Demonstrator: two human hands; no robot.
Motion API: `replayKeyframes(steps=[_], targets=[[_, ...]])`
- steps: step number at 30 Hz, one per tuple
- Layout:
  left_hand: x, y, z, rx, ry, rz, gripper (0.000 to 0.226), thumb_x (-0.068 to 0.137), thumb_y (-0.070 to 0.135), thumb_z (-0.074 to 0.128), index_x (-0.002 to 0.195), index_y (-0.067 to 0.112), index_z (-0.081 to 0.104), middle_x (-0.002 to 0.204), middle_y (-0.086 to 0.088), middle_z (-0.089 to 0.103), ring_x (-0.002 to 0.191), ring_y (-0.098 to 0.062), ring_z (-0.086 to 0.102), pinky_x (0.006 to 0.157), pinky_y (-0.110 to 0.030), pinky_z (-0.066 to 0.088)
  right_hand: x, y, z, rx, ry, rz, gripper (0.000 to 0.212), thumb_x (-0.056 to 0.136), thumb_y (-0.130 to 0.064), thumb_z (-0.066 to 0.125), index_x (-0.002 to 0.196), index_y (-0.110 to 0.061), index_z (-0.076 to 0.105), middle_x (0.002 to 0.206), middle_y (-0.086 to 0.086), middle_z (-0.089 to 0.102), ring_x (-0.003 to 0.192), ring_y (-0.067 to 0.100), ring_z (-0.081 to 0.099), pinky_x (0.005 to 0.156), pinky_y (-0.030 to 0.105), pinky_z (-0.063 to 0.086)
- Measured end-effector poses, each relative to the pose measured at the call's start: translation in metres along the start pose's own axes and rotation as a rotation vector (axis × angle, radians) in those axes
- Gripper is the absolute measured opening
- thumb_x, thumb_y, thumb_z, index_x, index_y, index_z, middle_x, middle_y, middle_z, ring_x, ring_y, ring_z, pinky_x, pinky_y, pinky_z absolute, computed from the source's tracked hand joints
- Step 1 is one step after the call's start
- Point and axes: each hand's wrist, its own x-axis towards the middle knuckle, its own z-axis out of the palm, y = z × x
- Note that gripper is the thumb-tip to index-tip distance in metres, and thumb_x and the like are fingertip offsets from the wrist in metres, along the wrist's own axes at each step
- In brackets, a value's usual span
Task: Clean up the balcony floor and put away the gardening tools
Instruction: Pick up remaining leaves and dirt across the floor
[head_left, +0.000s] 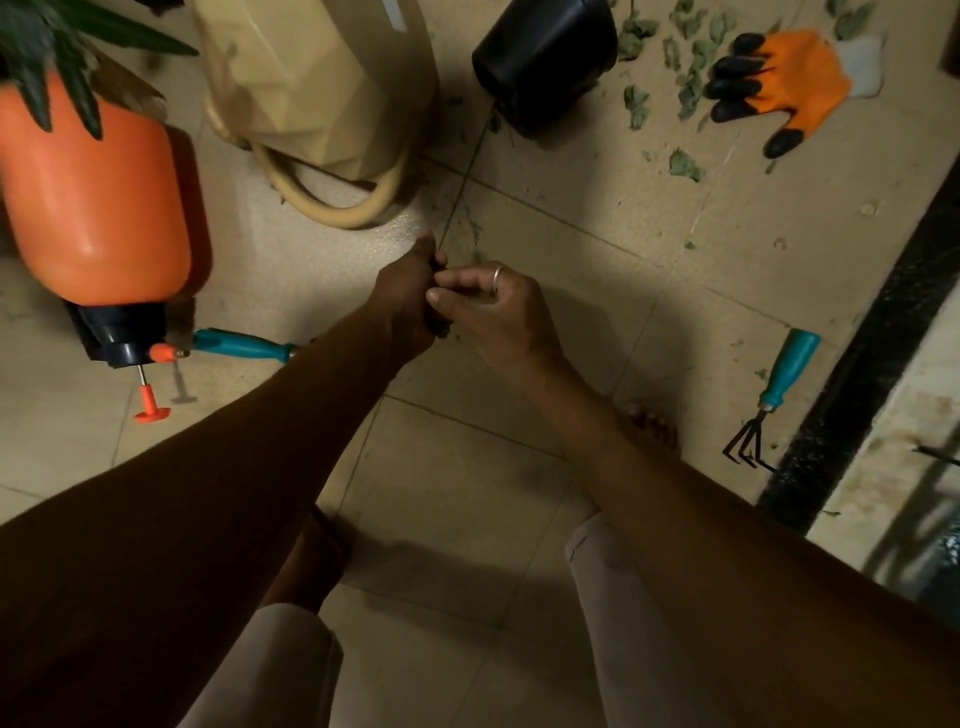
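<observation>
The left hand (408, 299) is closed in a fist at the middle of the view. Its fingers are curled tightly round a dark clump (438, 326), of which only small parts are seen at the top and bottom of the fist; what it is cannot be told. A thin stem (461, 189) is seen running from the top of the fist toward 1 o'clock, up to the black pot (540, 57) lying on the tiled floor (597, 270).

The right hand (498, 317), with a ring (497, 273) worn on one finger, is set just beside the left at 3 o'clock. Its fingers (457, 280) are bent, and thumb and forefinger are pinched on the clump where it shows beside the left fist.

Around the hands:
- Dried leaves (691, 78) are scattered at 1 o'clock.
- An orange-and-black glove (789, 78) is laid at 2 o'clock.
- A teal hand rake (779, 389) is laid well apart at 4 o'clock.
- A teal-handled tool (244, 348) is seen at 9 o'clock, partly hidden by the left forearm.
- An orange sprayer (93, 208) is placed at 10 o'clock.
- A beige watering can (322, 88) is placed at 11 o'clock.
</observation>
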Motion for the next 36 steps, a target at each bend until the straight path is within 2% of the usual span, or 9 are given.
replayKeyframes(steps=[6,11,16,18,21,24,28,32,36], targets=[[-0.001,-0.006,0.001,0.005,-0.041,0.027,0.042,0.108,0.045,0.037,0.076,0.021,0.049,0.052,0.005,0.047,0.044,-0.012,0.041,0.044,-0.019,0.034,0.008,-0.001,0.002,-0.227,-0.021,-0.031,0.019,0.097,-0.02,0.065,0.102,-0.006,0.077,0.095,-0.002,0.065,0.079,-0.003,0.061,0.064,0.006,0.044],[-0.009,-0.009,0.004,-0.06,-0.056,-0.014,0.046,0.109,0.047,0.034,0.078,0.017,0.052,0.056,0.002,0.056,0.05,-0.014,0.052,0.055,-0.025,0.041,0.008,0.003,0.003,-0.63,-0.128,-0.074,0.021,0.098,-0.026,0.058,0.095,-0.015,0.076,0.119,0.004,0.054,0.109,0.022,0.045,0.089,0.034,0.041],[-0.003,-0.024,-0.004,-0.024,-0.078,-0.027,0.06,0.104,0.062,0.029,0.096,0.013,0.062,0.082,-0.007,0.066,0.063,-0.02,0.058,0.062,-0.03,0.046,0.016,-0.004,-0.001,-0.882,-0.146,0.097,0.013,0.091,-0.035,0.066,0.078,-0.03,0.066,0.113,-0.005,0.046,0.113,0.023,0.037,0.092,0.035,0.026],[-0.003,-0.029,-0.008,0.038,-0.1,-0.004,0.062,0.103,0.066,0.028,0.094,0.017,0.064,0.078,-0.004,0.066,0.059,-0.019,0.053,0.059,-0.03,0.04,0.02,-0.005,0.002,-0.947,-0.106,0.153,0.01,0.091,-0.03,0.065,0.082,-0.031,0.063,0.119,-0.001,0.052,0.118,0.025,0.04,0.097,0.038,0.028],[-0.007,-0.033,-0.005,0.125,-0.076,0.07,0.058,0.105,0.062,0.03,0.081,0.019,0.062,0.067,0.001,0.063,0.057,-0.015,0.053,0.058,-0.029,0.042,0.024,-0.001,0.006,-0.962,-0.042,0.182,0.017,0.097,-0.034,0.056,0.098,-0.023,0.069,0.122,0.002,0.056,0.121,0.026,0.043,0.099,0.04,0.029],[-0.005,-0.033,-0.003,0.179,0.027,0.128,0.057,0.105,0.059,0.035,0.074,0.017,0.058,0.06,-0.001,0.057,0.048,-0.013,0.052,0.052,-0.026,0.044,0.027,0.003,0.01,-0.966,-0.048,0.161,0.023,0.093,-0.04,0.059,0.088,-0.021,0.072,0.116,0.002,0.06,0.115,0.026,0.05,0.095,0.038,0.036],[0.005,-0.029,-0.011,0.222,0.107,0.141,0.061,0.103,0.062,0.038,0.069,0.014,0.056,0.054,-0.003,0.05,0.041,-0.014,0.044,0.047,-0.026,0.037,0.018,0.013,0.004,-0.372,-0.147,0.102,0.02,0.079,-0.021,0.074,0.064,-0.008,0.068,0.081,0.008,0.068,0.077,0.019,0.063,0.062,0.025,0.051],[0.019,-0.026,-0.019,0.236,0.139,0.146,0.055,0.101,0.062,0.042,0.075,0.017,0.056,0.058,0.0,0.048,0.045,-0.012,0.04,0.046,-0.023,0.034,0.025,0.047,0.0,-0.311,0.115,-0.094,0.031,0.078,-0.044,0.067,0.095,-0.018,0.073,0.112,0.001,0.059,0.107,0.016,0.059,0.093,0.036,0.052],[0.037,-0.02,-0.038,0.149,0.142,0.131,0.055,0.101,0.067,0.037,0.072,0.022,0.05,0.055,0.006,0.04,0.045,-0.011,0.034,0.046,-0.022,0.03,0.019,0.102,-0.009,-0.767,0.281,-0.251,0.1,0.066,-0.074,0.072,0.144,-0.015,0.049,0.15,0.009,0.044,0.142,0.031,0.038,0.117,0.055,0.029]])
